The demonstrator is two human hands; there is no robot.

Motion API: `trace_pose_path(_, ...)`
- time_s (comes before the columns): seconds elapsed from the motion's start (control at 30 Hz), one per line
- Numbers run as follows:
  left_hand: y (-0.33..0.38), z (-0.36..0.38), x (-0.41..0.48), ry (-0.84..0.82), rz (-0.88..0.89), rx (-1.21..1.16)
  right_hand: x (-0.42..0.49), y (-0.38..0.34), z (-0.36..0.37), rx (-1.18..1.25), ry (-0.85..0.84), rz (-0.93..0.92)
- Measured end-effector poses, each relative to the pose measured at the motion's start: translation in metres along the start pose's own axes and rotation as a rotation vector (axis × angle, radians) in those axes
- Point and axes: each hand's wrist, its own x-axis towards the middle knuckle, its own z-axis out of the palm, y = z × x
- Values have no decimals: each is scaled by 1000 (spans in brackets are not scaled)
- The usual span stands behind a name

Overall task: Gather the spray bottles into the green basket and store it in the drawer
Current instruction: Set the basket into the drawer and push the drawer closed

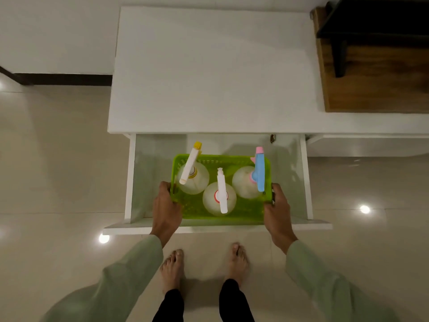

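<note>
No readable text; the spray bottles [219,198] seem unlabelled.

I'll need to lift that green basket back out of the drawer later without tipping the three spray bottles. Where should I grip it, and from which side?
Grip the green basket by the rims of its two short ends, one hand per side, coming down from above, as the left hand and right hand hold it now. The spray heads rise above the rim, so an even two-sided hold likely keeps it level.

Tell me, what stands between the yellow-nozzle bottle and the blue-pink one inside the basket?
In the head view, the white-nozzle bottle stands between the yellow-nozzle bottle and blue-pink bottle, nearer the person.
</note>
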Motion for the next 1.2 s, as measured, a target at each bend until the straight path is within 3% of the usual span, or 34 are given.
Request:
trace_pose_path(0.17, -17, 20, 29, -7, -37, 51, 29, 11, 16, 5, -33, 98)
trace_pose_path(0.37, -36, 44, 58, -16, -95, 39, 65, 24, 32, -153, -49, 109)
trace_pose_path(0.8, -65, 87, 107, -51, -221, 45, 111, 68, 62, -235, -87, 185)
trace_pose_path(1.07, -65, 87, 102, -136, -228, -1, 115, 70, 55, -260, -226, 301)
trace_pose_path(1.2, -49, 58, 70, -179, -138, 62, 88, 43, 30, -183, -189, 364)
